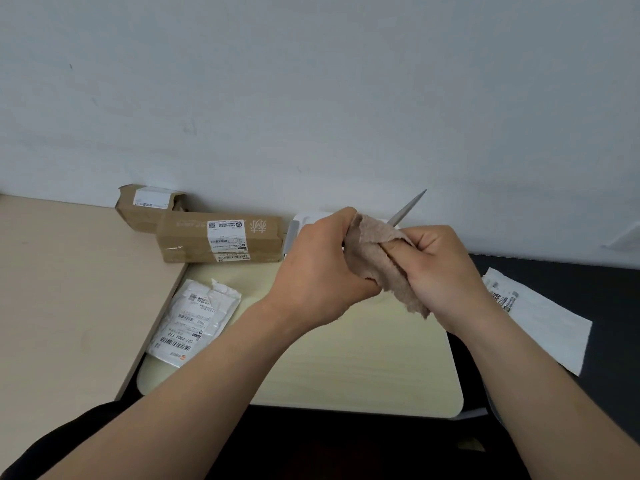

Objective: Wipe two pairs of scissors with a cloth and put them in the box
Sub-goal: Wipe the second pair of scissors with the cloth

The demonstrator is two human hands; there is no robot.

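Scissors (408, 208) poke from the beige cloth (381, 265), in front of the white box (304, 220). The right hand (445, 271) clenches the cloth round the blades, and the left hand (322, 271) grips the hidden handle end.

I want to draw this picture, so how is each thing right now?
scissors, blades together, tip poking out of the cloth
cloth, crumpled, wrapped round the blades
left hand, fingers curled, apparently gripping the hidden handles
right hand, pinching the cloth round the blades
white box, mostly hidden behind the hands; cannot tell if open
cardboard boxes, closed
mailer bag, torn open, lying flat
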